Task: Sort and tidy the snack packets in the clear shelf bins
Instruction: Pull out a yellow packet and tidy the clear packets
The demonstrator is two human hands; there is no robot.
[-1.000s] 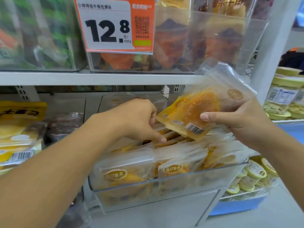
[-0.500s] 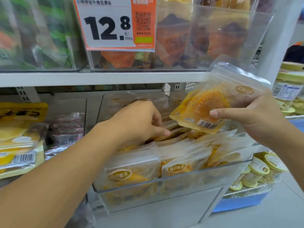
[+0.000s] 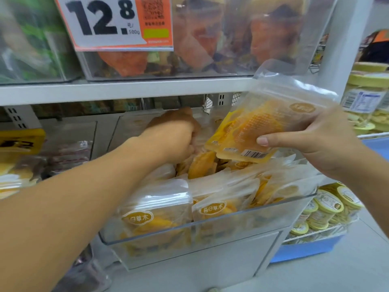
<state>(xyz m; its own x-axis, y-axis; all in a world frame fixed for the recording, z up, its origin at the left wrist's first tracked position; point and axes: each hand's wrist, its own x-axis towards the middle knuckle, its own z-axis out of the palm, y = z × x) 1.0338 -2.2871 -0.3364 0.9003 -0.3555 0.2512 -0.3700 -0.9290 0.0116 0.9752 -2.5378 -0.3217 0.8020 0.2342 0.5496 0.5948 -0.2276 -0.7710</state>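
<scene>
Right hand point(image 3: 322, 142) pinches a mango packet point(image 3: 261, 131) above the clear bin point(image 3: 210, 234). Left hand point(image 3: 174, 135) reaches deep among packets beside it; fingers hidden, grip indeterminate.

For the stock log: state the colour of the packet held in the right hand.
Yellow-orange with a clear top, packet, head view.

Clear packet point(image 3: 267, 125) in the right hand point(image 3: 322, 142) shows orange-yellow fruit, yellow edge, black-and-white barcode. Below both hands, clear packets point(image 3: 160, 213) with yellow oval labels. Above the left hand point(image 3: 174, 135), an orange-and-white price tag point(image 3: 113, 22) with black digits.
</scene>
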